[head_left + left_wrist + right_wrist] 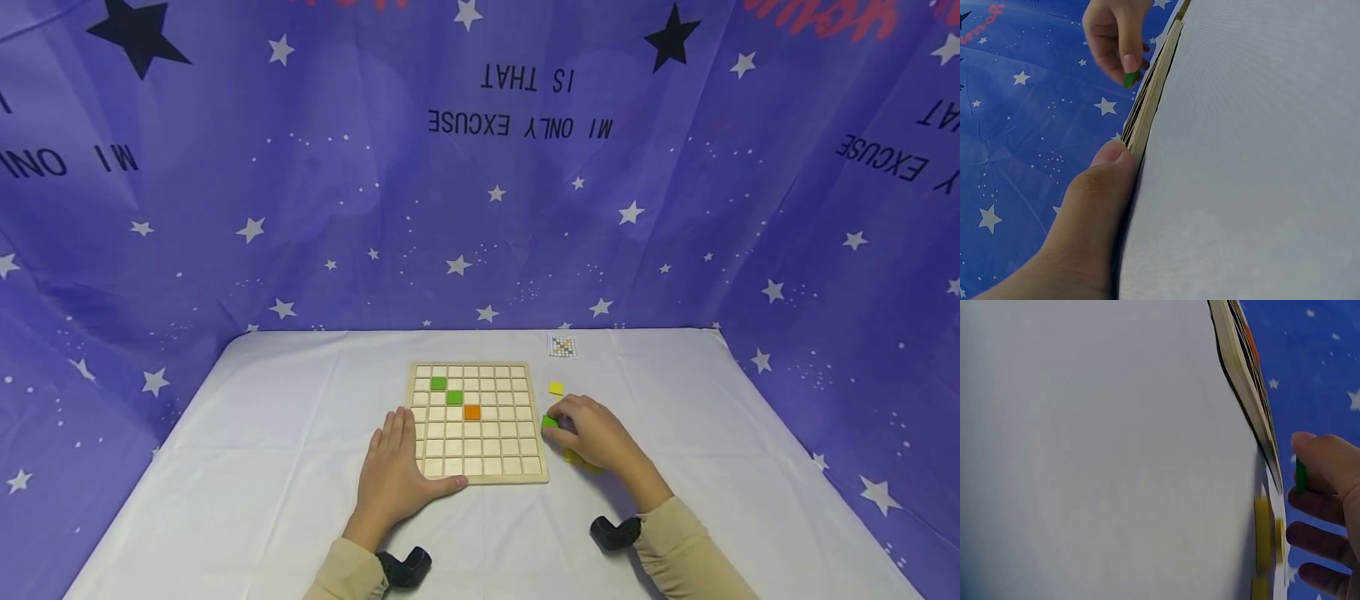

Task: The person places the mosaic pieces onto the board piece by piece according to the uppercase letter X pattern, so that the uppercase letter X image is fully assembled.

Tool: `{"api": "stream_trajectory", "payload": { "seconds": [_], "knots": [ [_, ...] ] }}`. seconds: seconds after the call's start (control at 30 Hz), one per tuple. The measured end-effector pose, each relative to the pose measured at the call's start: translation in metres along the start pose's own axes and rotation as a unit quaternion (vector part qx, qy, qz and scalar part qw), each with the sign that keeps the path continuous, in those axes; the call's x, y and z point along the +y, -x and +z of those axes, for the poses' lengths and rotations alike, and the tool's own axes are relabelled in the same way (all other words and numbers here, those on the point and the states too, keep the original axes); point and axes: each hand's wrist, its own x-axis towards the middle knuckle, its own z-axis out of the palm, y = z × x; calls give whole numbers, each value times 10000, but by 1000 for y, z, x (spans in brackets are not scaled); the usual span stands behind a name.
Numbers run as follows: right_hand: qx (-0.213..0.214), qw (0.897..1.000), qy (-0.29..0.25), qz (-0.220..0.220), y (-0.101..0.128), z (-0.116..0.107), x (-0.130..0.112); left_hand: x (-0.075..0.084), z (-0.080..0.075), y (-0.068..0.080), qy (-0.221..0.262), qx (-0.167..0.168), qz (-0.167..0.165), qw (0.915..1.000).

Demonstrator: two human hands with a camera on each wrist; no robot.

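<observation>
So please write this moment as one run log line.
left hand: flat on board corner | right hand: pinches green tile | board: two green, one orange

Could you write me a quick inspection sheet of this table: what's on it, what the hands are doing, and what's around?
Surface: table under a white cloth.
Job's things: wooden grid board lying flat, with two green tiles and an orange tile in its squares; another green tile pinched beside the board's right edge.
Clutter: loose yellow tile, more yellow tiles partly under the right hand, a small pattern card near the far edge.
Hands: left hand rests flat against the board's near left corner; right hand has the green tile in its grip.
Cables: nothing seen.
Surroundings: purple star-printed backdrop on three sides.
</observation>
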Motion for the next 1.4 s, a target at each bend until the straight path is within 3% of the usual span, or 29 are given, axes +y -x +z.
{"api": "stream_trajectory", "payload": {
  "seconds": [0.2, 0.43, 0.83, 1.1, 1.4],
  "knots": [
    [-49, 9996, -119, -264, -8, 10, -26, 1, -1, 0, -14, -3, -6, 10000],
    [152, 9970, 134, -751, -17, 24, -50, 2, -1, 1, -16, 17, 43, 10000],
    [338, 9890, 579, -1316, -27, 38, -66, 2, -3, 1, -2, 47, 64, 10000],
    [395, 9908, 493, -1197, -30, 40, -68, 3, -2, 1, 22, 75, 82, 9999],
    [91, 9984, -226, -515, -37, 41, -66, 3, -2, 1, -21, 101, 94, 9999]
  ]
}}
